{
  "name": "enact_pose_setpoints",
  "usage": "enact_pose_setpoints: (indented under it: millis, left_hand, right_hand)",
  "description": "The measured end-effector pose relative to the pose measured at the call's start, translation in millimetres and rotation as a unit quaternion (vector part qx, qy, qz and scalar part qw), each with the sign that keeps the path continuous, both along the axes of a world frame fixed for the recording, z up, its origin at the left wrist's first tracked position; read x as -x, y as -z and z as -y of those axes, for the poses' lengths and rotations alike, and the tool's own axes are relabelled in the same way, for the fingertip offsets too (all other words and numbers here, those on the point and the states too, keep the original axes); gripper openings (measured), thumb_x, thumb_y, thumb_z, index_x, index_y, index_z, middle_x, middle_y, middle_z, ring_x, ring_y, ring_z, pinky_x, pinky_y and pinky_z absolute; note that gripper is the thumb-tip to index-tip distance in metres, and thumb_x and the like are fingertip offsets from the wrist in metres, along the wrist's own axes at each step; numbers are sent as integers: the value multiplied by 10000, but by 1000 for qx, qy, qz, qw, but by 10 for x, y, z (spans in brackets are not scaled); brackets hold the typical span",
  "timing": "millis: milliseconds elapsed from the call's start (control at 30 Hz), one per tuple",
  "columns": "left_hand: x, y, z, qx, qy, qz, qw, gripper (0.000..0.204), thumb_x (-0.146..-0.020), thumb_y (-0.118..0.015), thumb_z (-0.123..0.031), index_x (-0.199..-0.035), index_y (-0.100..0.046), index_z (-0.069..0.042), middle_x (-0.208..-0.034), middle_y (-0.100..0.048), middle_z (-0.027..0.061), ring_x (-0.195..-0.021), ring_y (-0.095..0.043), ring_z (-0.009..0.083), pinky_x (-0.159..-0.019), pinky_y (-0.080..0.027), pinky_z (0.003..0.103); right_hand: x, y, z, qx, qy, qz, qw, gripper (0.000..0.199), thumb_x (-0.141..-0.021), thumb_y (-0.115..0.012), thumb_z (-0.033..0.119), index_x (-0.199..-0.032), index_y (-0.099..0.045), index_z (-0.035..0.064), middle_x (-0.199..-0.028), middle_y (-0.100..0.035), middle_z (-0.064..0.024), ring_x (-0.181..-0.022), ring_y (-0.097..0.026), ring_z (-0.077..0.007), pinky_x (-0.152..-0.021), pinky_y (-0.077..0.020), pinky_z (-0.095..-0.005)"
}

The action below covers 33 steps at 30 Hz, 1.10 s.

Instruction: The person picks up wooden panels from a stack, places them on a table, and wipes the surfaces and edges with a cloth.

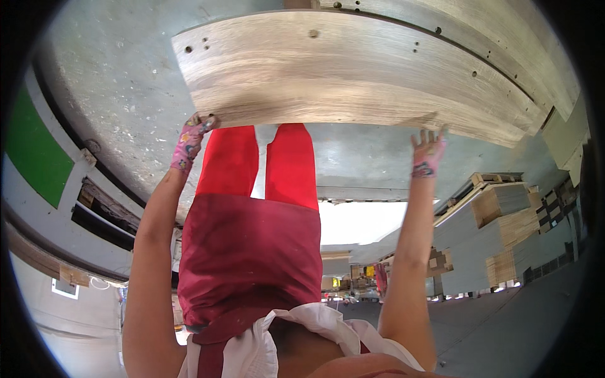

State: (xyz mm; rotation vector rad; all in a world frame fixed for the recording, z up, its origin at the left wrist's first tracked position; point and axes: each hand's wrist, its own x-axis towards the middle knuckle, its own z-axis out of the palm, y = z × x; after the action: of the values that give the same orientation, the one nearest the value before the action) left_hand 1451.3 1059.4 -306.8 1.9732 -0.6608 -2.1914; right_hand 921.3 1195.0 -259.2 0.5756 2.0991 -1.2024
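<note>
A long wood-grain panel with several drilled holes spans the upper part of the head view. My left hand, in a pink patterned glove with bare fingertips, has its fingers closed on the panel's near edge by the left corner. Further right, my right hand wears a matching glove. Its fingers are spread and slightly blurred, just short of the same near edge. I cannot tell whether the fingertips touch the wood.
More drilled wood-grain panels lie behind, at the upper right. A machine with a green panel stands on the left. Stacked boards are at the right. Grey floor shows beside the panel.
</note>
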Motion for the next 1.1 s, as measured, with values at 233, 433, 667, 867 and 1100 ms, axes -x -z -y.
enact_pose_setpoints:
  millis: [233,433,667,867,1100]
  left_hand:
    - [-363,-179,467,208,185,206,938,607,-671,-733,-146,-1194,-455,-15,-1116,-539,99,-1056,-488,192,-948,-343,313]
    - [1446,-712,1664,540,460,137,691,739,-626,-745,-314,-1258,-418,-113,-1290,-425,88,-1234,-322,302,-1022,-261,416]
    - [2426,55,2062,156,478,-307,808,611,-681,-732,-278,-1161,-490,11,-1132,-528,113,-926,-550,163,-735,-470,275]
    - [2839,-83,1958,103,568,-20,817,624,-624,-776,-272,-1168,-518,-108,-954,-619,78,-805,-578,139,-700,-486,253]
    - [1875,209,1945,27,530,30,847,685,-634,-786,-226,-1203,-464,-22,-885,-596,20,-744,-536,89,-635,-458,220]
  right_hand:
    - [512,255,248,90,133,109,981,586,-785,-525,474,-1258,-383,157,-1293,-379,-104,-1180,-354,-328,-919,-308,-573]
    - [658,354,-11,134,141,133,972,555,-801,-484,476,-1249,-404,158,-1299,-387,-89,-1183,-358,-327,-927,-297,-573]
    - [1254,539,-176,190,121,-19,974,517,-820,-419,456,-1247,-429,165,-1290,-412,-80,-1179,-377,-304,-950,-294,-537]
    - [1267,713,-370,270,114,-31,956,521,-829,-400,402,-1240,-416,82,-1286,-406,-108,-1164,-387,-290,-958,-312,-469]
    - [368,427,-261,219,156,23,963,562,-815,-446,422,-1276,-358,113,-1302,-367,-89,-1171,-365,-285,-944,-327,-459]
